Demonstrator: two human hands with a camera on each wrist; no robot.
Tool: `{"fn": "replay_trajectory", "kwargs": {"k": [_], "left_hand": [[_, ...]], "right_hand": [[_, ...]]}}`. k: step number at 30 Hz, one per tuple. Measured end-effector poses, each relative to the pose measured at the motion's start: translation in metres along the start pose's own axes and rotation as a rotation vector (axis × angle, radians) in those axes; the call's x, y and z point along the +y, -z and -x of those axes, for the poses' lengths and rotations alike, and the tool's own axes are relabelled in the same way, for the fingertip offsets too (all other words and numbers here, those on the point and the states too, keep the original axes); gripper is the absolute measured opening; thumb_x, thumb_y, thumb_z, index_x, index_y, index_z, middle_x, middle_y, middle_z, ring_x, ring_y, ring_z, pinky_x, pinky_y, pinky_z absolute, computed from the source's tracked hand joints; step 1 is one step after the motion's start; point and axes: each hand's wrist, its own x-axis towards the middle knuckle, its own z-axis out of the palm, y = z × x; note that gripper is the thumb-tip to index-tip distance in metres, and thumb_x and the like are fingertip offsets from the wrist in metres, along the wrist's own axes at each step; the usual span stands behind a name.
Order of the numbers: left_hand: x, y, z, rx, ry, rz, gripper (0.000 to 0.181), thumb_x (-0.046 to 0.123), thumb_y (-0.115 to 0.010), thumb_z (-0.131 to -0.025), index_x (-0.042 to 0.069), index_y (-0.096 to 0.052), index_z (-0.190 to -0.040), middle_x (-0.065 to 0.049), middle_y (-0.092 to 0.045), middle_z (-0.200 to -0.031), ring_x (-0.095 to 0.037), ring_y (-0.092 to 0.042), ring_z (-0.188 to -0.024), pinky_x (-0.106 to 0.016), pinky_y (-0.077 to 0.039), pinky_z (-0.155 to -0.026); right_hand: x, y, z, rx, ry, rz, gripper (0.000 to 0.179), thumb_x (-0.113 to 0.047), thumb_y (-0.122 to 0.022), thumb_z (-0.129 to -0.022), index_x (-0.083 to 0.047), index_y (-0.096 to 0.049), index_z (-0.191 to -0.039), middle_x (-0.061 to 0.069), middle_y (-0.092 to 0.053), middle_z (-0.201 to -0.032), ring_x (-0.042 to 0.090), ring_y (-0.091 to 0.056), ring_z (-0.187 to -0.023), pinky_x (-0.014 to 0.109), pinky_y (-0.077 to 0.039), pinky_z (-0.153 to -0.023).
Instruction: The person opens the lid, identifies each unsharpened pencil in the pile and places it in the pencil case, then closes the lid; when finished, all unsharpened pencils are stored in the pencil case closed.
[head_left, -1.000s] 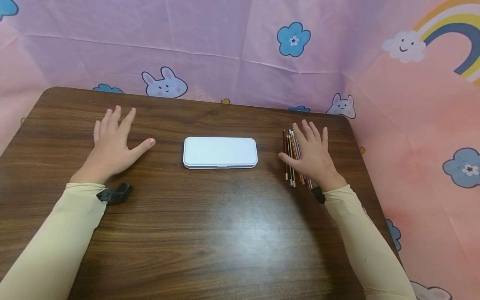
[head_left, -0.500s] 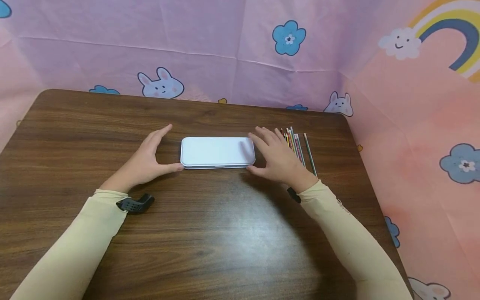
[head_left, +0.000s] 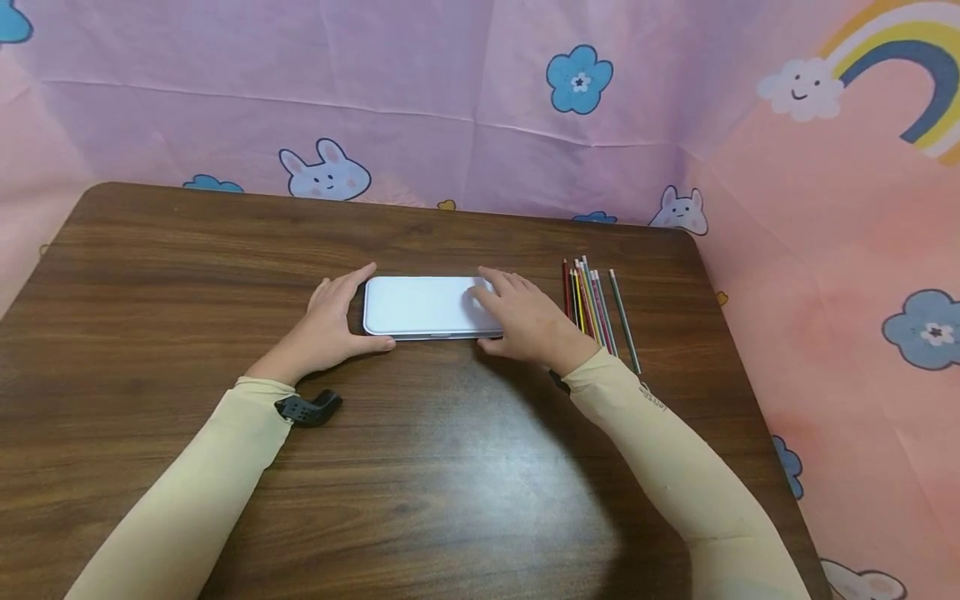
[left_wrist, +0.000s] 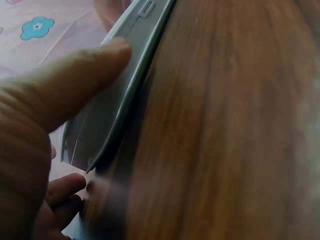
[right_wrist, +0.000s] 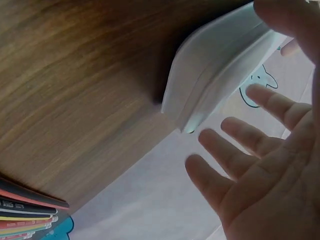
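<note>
A flat white pencil case [head_left: 423, 307] lies closed on the brown table, its small front catch [left_wrist: 146, 8] showing in the left wrist view. My left hand [head_left: 326, 325] is around the case's left end, thumb along the front side and fingers extended near the back corner. At the right end, my right hand [head_left: 532, 321] has its thumb by the front edge and its fingers spread over the lid. Those fingers [right_wrist: 215, 150] appear straight in the right wrist view, with a gap between most of them and the case.
Several colored pencils [head_left: 587, 292] lie bunched right of the case, partly behind the right forearm. One green pencil [head_left: 625, 319] lies slightly apart from them. Patterned cloth [head_left: 420, 108] hangs behind the wooden table [head_left: 390, 500] and along its right side.
Both hands have come inward to the pencil case, the left from the table's left side and the right from above the pencils. The case and pencils stay in place.
</note>
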Motion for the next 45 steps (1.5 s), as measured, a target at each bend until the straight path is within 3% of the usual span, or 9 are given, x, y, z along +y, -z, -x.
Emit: {"fn": "replay_trajectory", "kwargs": {"k": [3, 7, 15, 20, 24, 30, 45], "left_hand": [[0.001, -0.003, -0.001, -0.002, -0.002, -0.012, 0.115, 0.044, -0.089, -0.08, 0.012, -0.02, -0.166, -0.016, -0.027, -0.168, -0.041, -0.023, -0.153, -0.06, 0.001, -0.127], [0.004, -0.004, -0.001, -0.022, 0.008, -0.023, 0.112, 0.044, -0.088, -0.082, 0.01, -0.021, -0.165, -0.019, -0.029, -0.167, -0.042, -0.027, -0.152, -0.06, 0.003, -0.127], [0.004, -0.003, 0.0, -0.007, 0.011, -0.045, 0.105, 0.043, -0.087, -0.083, 0.006, -0.028, -0.162, -0.021, -0.035, -0.163, -0.039, -0.032, -0.151, -0.058, 0.0, -0.128], [0.0, -0.001, 0.0, -0.01, -0.001, -0.046, 0.105, 0.043, -0.088, -0.082, 0.005, -0.03, -0.161, -0.02, -0.037, -0.162, -0.038, -0.033, -0.15, -0.056, -0.001, -0.128], [-0.003, -0.002, -0.003, -0.012, -0.014, -0.062, 0.105, 0.045, -0.087, -0.082, 0.005, -0.029, -0.161, -0.02, -0.031, -0.165, -0.036, -0.024, -0.155, -0.053, -0.001, -0.129], [0.0, 0.0, -0.005, -0.017, -0.016, -0.062, 0.104, 0.046, -0.087, -0.083, 0.005, -0.03, -0.161, -0.02, -0.028, -0.167, -0.035, -0.017, -0.158, -0.052, 0.001, -0.13], [0.0, 0.0, -0.004, -0.034, 0.004, -0.052, 0.104, 0.043, -0.087, -0.083, 0.006, -0.028, -0.161, -0.02, -0.025, -0.168, -0.037, -0.019, -0.157, -0.05, 0.002, -0.13]], "right_hand": [[0.0, 0.0, -0.001, -0.027, -0.013, -0.036, 0.063, -0.031, -0.078, -0.09, -0.012, -0.054, -0.144, 0.018, -0.039, -0.159, 0.038, -0.044, -0.142, 0.048, -0.049, -0.111], [0.0, 0.002, -0.002, -0.046, -0.01, -0.03, 0.06, -0.026, -0.078, -0.09, -0.012, -0.055, -0.143, 0.016, -0.046, -0.153, 0.033, -0.047, -0.138, 0.046, -0.057, -0.098], [0.0, 0.008, -0.009, -0.052, 0.045, -0.001, 0.05, -0.027, -0.081, -0.087, -0.013, -0.062, -0.131, 0.015, -0.054, -0.14, 0.031, -0.056, -0.124, 0.044, -0.059, -0.091], [0.001, 0.008, -0.014, -0.071, 0.082, -0.019, 0.046, -0.027, -0.083, -0.087, -0.012, -0.062, -0.126, 0.019, -0.051, -0.145, 0.034, -0.056, -0.126, 0.043, -0.059, -0.094], [0.006, 0.01, -0.018, -0.086, 0.12, -0.005, 0.046, -0.028, -0.082, -0.086, -0.012, -0.061, -0.124, 0.02, -0.05, -0.15, 0.035, -0.055, -0.13, 0.043, -0.058, -0.098], [0.011, 0.017, -0.026, -0.08, 0.194, 0.054, 0.045, -0.029, -0.083, -0.079, -0.011, -0.064, -0.116, 0.015, -0.061, -0.137, 0.032, -0.064, -0.111, 0.042, -0.059, -0.089], [0.01, 0.018, -0.033, -0.12, 0.209, 0.082, 0.048, -0.031, -0.083, -0.077, -0.011, -0.063, -0.116, 0.014, -0.064, -0.13, 0.031, -0.063, -0.107, 0.041, -0.058, -0.088]]}}
